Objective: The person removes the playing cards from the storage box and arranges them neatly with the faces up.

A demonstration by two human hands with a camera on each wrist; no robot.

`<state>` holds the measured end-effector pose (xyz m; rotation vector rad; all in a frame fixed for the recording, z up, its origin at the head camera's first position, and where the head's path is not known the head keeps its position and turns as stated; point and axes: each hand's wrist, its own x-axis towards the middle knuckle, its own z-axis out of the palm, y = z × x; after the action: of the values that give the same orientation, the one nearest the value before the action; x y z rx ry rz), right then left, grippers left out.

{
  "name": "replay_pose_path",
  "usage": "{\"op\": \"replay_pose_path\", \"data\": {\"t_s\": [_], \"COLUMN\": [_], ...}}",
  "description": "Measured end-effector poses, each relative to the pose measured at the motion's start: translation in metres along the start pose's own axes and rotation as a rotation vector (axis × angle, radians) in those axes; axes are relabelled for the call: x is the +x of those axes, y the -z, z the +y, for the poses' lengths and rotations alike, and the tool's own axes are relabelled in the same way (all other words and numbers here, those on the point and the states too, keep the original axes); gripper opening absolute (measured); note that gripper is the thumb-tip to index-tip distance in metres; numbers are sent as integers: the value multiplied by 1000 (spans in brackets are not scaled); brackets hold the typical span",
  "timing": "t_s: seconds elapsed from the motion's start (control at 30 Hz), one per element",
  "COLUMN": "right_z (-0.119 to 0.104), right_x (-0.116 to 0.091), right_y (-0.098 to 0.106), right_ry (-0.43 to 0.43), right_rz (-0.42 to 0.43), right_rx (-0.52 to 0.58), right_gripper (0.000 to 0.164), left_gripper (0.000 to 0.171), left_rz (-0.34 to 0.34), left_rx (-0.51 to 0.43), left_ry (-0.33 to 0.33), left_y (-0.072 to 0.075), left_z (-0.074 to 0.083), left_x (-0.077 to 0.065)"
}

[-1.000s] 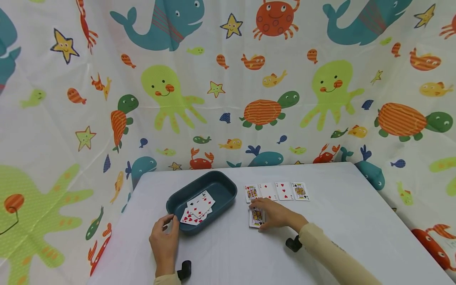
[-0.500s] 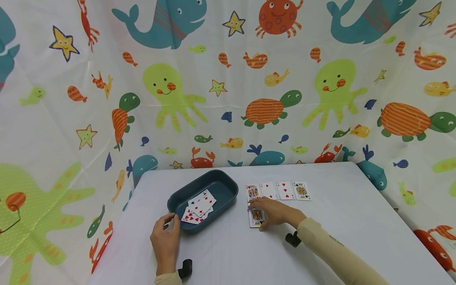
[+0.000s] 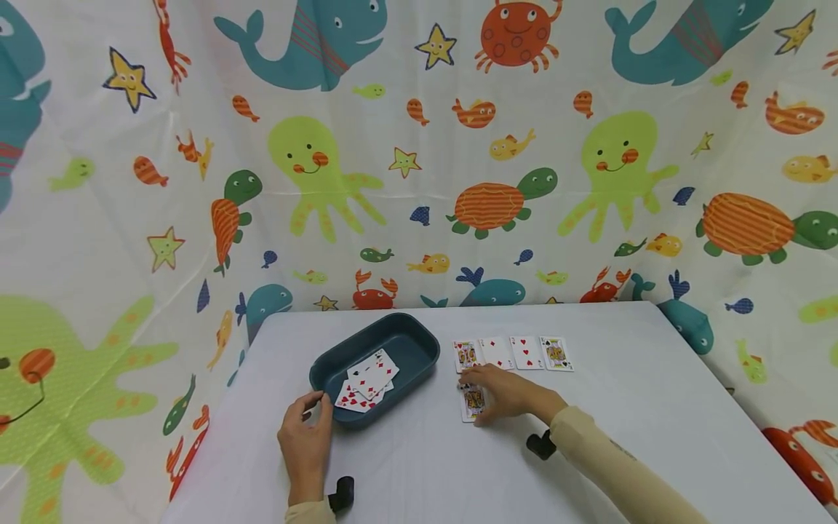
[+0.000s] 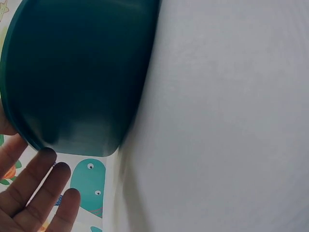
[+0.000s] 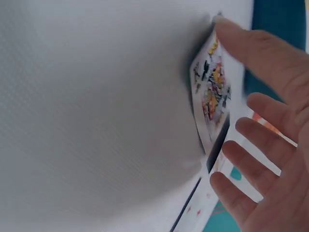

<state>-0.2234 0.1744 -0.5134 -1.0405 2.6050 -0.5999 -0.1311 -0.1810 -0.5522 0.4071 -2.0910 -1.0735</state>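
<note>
While a black-suited face card (image 3: 473, 402) lies face up on the white table (image 3: 419, 477), my right hand (image 3: 507, 393) arches over it from the right. From the right wrist I see my thumb touching the card's near corner and the other fingers spread apart; whether any of their tips meets the card I cannot tell.

Just beyond my knuckles runs a row of four face-up cards: a court card (image 3: 466, 353) at the left, then a diamond card (image 3: 495, 353), a heart card (image 3: 527, 353) and a second court card (image 3: 556, 354) with yellow and black in its figure.

To the left of all these sits a dark teal tray (image 3: 411, 347), deep-walled and round-cornered, set at a slant. Several playing cards (image 3: 374, 377) overlap loosely inside it, a diamond card uppermost. My left hand (image 3: 306, 440) is at its near left corner, thumb and index finger at the rim, remaining fingers spread outside; I cannot tell whether I am pinching the rim.

Beige sleeves (image 3: 618, 466) cover my forearms, and a black device (image 3: 540, 445) shows at each wrist. Behind the table hangs a white curtain (image 3: 406, 200) printed with whales, turtles, octopuses and crabs.
</note>
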Motion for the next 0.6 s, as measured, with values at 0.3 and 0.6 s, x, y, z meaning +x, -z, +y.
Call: {"op": "replay_pose_path", "data": {"t_s": [0.3,0.6], "right_z": [7,0], "right_x": [-5,-6], "right_y": [10,14], "right_ry": [-65,-70], "right_rz": [206,374], "right_rx": [289,477], "right_gripper": [70,67], "left_gripper": [15,16], "left_rz": [2,2], "left_rx": [0,4], "left_ry": [-10,4], "left_y": [-1,-1], "left_z": [-2,-2], "left_x": [1,0]}}
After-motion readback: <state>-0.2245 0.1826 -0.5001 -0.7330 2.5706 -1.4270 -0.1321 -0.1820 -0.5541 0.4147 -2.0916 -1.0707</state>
